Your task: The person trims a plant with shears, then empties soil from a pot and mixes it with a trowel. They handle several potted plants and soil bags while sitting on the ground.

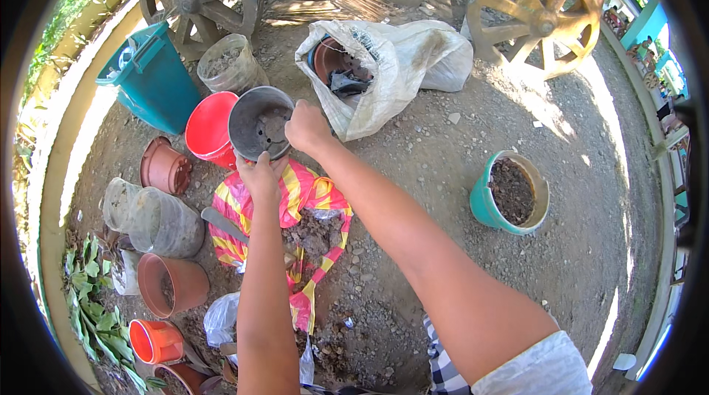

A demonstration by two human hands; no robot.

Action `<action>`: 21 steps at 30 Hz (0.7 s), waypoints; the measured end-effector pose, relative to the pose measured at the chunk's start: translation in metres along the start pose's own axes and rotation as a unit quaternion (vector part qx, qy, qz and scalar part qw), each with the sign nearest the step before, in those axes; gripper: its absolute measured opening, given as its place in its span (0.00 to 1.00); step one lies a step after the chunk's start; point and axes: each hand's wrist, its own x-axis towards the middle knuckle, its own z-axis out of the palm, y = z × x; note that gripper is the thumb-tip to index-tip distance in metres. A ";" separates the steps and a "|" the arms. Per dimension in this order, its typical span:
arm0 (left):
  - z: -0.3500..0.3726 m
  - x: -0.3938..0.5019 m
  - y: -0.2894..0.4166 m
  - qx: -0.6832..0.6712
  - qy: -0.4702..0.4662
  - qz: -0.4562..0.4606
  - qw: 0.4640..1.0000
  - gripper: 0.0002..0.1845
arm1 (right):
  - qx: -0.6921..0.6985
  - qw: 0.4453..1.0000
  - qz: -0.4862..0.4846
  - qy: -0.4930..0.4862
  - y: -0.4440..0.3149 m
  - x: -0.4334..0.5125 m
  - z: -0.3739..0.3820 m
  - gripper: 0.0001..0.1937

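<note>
A dark grey plastic pot [252, 118] is held up in front of me, its open mouth facing me; soil residue and small holes show inside. My left hand [262, 173] supports its lower rim, and my right hand [307, 126] grips its right side. Just left of it stands a red pot [207, 126]. Below my hands lies a pink and yellow striped plastic bag [230, 198], opened around dark soil [316, 234]. A flat blade-like tool [223, 224] rests on the bag, partly hidden by my left forearm.
A white woven sack [404, 63] holding pots lies ahead, near wooden spoked wheels [543, 27]. At the left are a teal bin [158, 82], brown pots [174, 284], clear plastic containers [166, 223] and leafy cuttings [91, 306]. A green pot of soil [487, 201] stands at the right.
</note>
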 end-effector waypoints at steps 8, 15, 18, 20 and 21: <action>-0.004 -0.024 -0.035 0.065 -0.041 0.070 0.995 0.36 | -0.054 0.995 -0.082 0.007 0.065 -0.006 -0.036 0.17; -0.005 -0.013 -0.014 0.112 -0.088 0.014 0.990 0.32 | 0.058 0.986 0.011 -0.154 0.080 0.011 -0.061 0.17; -0.007 -0.008 -0.005 0.098 -0.127 -0.009 0.987 0.32 | 0.094 0.978 0.050 -0.179 0.087 0.017 -0.058 0.14; -0.012 -0.004 -0.007 0.092 -0.125 0.011 0.988 0.32 | 0.101 0.975 0.061 -0.189 0.086 0.018 -0.054 0.15; -0.015 -0.002 -0.008 0.087 -0.123 0.024 0.988 0.32 | 0.108 0.976 0.037 -0.186 0.085 0.019 -0.050 0.16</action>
